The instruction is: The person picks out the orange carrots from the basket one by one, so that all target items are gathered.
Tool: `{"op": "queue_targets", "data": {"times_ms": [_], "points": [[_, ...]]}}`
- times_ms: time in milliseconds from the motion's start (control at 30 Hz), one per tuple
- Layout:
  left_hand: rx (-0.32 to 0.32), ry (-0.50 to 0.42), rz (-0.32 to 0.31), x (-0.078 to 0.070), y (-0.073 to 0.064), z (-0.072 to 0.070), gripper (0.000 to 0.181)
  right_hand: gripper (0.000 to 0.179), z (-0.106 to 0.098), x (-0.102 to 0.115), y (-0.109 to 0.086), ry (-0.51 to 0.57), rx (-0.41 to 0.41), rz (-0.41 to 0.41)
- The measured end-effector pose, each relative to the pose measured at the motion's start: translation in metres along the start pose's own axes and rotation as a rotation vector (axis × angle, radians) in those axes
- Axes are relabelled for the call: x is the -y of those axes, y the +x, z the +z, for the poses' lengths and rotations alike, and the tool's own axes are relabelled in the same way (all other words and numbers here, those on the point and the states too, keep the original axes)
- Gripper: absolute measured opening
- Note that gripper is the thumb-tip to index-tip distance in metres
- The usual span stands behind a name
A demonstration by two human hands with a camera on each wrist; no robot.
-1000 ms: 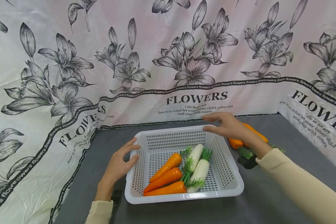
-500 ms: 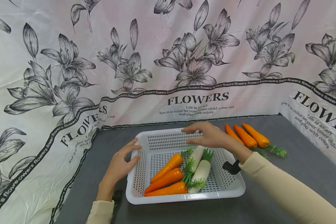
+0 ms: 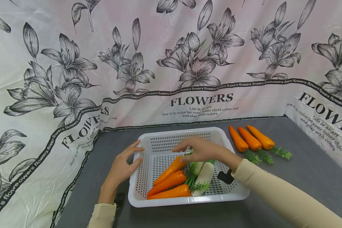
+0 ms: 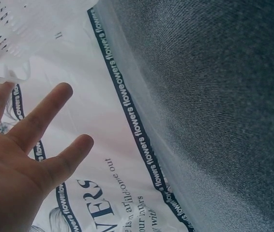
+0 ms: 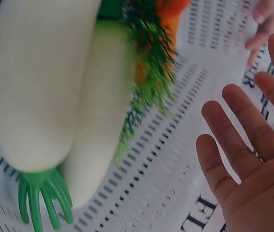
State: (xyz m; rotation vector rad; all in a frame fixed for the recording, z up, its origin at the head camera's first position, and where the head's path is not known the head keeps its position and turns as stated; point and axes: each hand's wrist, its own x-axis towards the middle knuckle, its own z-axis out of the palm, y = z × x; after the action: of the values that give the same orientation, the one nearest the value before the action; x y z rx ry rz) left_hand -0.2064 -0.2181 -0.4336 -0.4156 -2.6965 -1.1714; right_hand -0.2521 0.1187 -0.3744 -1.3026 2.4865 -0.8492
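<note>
A white slotted plastic basket (image 3: 222,198) holds three orange carrots (image 3: 167,183) on its left and two white radishes (image 3: 206,174) beside them. Against the basket's left rim rests my left hand (image 3: 122,166), thumb and fingers spread; its wrist view shows the fingers (image 4: 40,116) extended near a basket corner (image 4: 11,63). My right hand (image 3: 202,148) hovers over the basket, fingertips by the top end of the uppermost carrot, covering part of one radish. In the right wrist view its fingers (image 5: 248,121) are spread and grip nothing, with both radishes (image 5: 40,87) close by.
Three more carrots (image 3: 250,139) with green tops lie side by side on the grey tabletop (image 3: 296,177), right of the basket. A flower-printed cloth (image 3: 148,110) hangs behind and along both sides of the table.
My right hand has swung left from above the basket's far right corner, now lower over the carrots inside. The carrots outside are uncovered. My left hand stays at the rim.
</note>
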Motion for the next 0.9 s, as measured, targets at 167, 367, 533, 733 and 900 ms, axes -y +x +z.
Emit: {"op": "queue_targets", "data": {"times_ms": [167,367,533,733,900], "points": [[0.001,-0.001,0.002,0.000,0.000,0.000,0.037,0.037,0.012,0.004,0.004,0.004,0.089,-0.004],[0.004,0.003,0.007,0.001,0.000,0.000,0.037,0.037,0.026,0.006,0.008,0.013,0.155,-0.014],[0.002,0.006,0.014,0.001,0.000,-0.001,0.036,0.037,0.036,0.006,0.009,0.045,0.218,-0.019],[-0.001,0.010,0.014,0.001,0.000,0.000,0.036,0.040,0.044,0.002,0.010,0.034,0.287,-0.013],[0.002,0.001,0.015,0.002,0.000,-0.001,0.036,0.042,0.046,0.001,0.011,0.011,0.322,0.002]]}}
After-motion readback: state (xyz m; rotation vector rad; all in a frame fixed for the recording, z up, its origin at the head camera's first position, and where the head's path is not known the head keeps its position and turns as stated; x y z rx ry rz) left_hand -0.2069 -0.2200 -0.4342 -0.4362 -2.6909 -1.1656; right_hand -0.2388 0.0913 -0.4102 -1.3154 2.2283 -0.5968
